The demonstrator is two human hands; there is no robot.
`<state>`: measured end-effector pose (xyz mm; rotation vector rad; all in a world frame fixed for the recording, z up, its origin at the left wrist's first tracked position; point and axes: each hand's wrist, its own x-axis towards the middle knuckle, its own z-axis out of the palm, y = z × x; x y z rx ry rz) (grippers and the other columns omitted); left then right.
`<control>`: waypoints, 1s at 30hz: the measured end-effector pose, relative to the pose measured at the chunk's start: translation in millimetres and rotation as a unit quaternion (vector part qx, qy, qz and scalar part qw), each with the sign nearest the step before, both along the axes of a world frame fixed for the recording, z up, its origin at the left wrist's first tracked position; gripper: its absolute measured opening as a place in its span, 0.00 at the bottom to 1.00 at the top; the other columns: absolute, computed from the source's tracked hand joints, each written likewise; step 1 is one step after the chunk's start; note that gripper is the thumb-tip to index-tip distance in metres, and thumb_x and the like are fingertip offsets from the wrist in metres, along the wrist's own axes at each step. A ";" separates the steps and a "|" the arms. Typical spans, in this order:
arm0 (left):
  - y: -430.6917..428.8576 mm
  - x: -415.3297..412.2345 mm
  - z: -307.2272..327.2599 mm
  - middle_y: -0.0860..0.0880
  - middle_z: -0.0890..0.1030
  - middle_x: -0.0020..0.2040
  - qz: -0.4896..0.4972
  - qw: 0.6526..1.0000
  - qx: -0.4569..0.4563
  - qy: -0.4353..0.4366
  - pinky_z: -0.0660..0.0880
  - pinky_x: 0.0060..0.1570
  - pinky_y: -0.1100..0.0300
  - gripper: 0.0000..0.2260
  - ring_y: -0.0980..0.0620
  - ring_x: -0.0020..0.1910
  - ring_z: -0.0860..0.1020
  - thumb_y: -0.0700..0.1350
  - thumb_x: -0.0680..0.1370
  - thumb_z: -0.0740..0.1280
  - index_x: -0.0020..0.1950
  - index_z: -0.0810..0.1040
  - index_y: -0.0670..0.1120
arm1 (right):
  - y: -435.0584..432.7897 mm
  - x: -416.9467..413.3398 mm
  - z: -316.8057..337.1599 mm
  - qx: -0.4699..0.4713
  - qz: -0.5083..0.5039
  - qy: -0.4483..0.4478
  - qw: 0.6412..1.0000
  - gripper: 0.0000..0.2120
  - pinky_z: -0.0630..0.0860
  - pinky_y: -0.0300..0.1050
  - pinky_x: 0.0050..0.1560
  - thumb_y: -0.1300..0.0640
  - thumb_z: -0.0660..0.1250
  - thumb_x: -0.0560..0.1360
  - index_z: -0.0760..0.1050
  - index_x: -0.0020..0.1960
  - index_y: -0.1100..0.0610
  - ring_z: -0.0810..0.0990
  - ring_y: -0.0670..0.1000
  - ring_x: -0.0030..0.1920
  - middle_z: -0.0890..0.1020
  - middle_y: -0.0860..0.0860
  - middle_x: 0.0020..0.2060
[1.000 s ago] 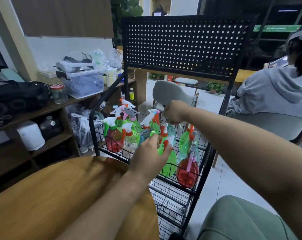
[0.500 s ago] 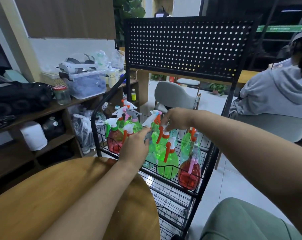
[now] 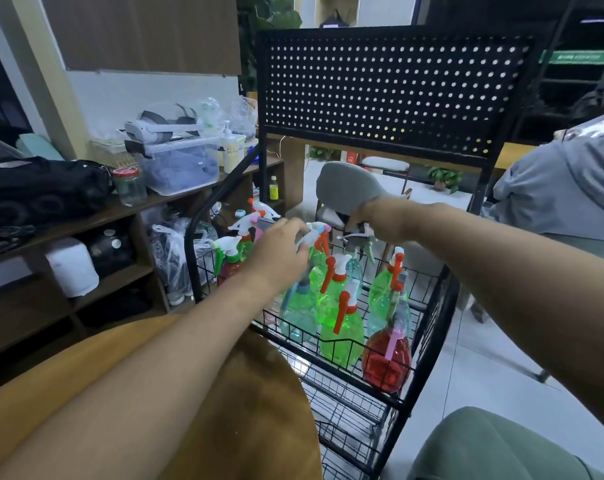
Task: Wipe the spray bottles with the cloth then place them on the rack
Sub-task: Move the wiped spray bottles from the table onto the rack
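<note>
Cluttered room with a pale tiled floor (image 3: 494, 368); round wooden table (image 3: 68, 393) at the near left. Just past its edge, a black wire rack (image 3: 428, 306) with a pegboard back (image 3: 390, 91).

In the rack's top basket, upright and crowded together: spray bottles (image 3: 342, 337), mostly green, with a red bottle (image 3: 385, 365) at the near right corner and a pale blue bottle (image 3: 299, 323) at the near left.

Right hand (image 3: 380, 220) above the back of the basket, fingers curled round the grey sprayer head of a clear bottle (image 3: 354, 268), its body down among the others.

Left hand (image 3: 280, 251) reaching in over the table's edge, fingers bent at the white sprayer head (image 3: 311, 233) of a green bottle (image 3: 318, 263); gripping or only touching, cannot tell.

Behind the rack, a grey chair (image 3: 345, 188). At left, wooden shelves (image 3: 120, 209) bearing a jar (image 3: 129, 185), a plastic box (image 3: 179, 168) and a headset (image 3: 158, 126). At right, a seated person in a grey hoodie (image 3: 563, 192).
</note>
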<state>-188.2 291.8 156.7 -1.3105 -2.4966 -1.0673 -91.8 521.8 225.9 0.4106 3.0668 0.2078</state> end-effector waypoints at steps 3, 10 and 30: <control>21.9 -22.0 14.1 0.44 0.78 0.64 -0.007 0.989 -0.143 0.026 0.78 0.59 0.44 0.13 0.41 0.61 0.78 0.45 0.84 0.65 0.68 0.76 0.46 | 9.5 -8.1 -6.5 0.071 0.035 -0.097 0.992 0.21 0.76 0.51 0.58 0.58 0.63 0.84 0.78 0.72 0.40 0.80 0.58 0.61 0.82 0.49 0.64; 55.6 -54.8 12.5 0.45 0.80 0.62 -0.024 0.963 -0.263 0.050 0.75 0.50 0.52 0.15 0.42 0.55 0.78 0.45 0.83 0.66 0.69 0.76 0.45 | 22.1 -23.0 -4.7 0.079 0.069 -0.159 0.982 0.36 0.70 0.49 0.60 0.71 0.60 0.81 0.69 0.79 0.37 0.77 0.58 0.70 0.77 0.48 0.74; 54.8 -71.3 14.9 0.51 0.77 0.56 -0.064 0.967 -0.246 0.032 0.75 0.42 0.54 0.15 0.46 0.50 0.78 0.37 0.83 0.63 0.49 0.81 0.57 | 24.9 -25.6 -3.9 0.059 0.037 -0.162 0.984 0.18 0.65 0.44 0.59 0.47 0.63 0.87 0.76 0.76 0.47 0.72 0.46 0.57 0.81 0.45 0.68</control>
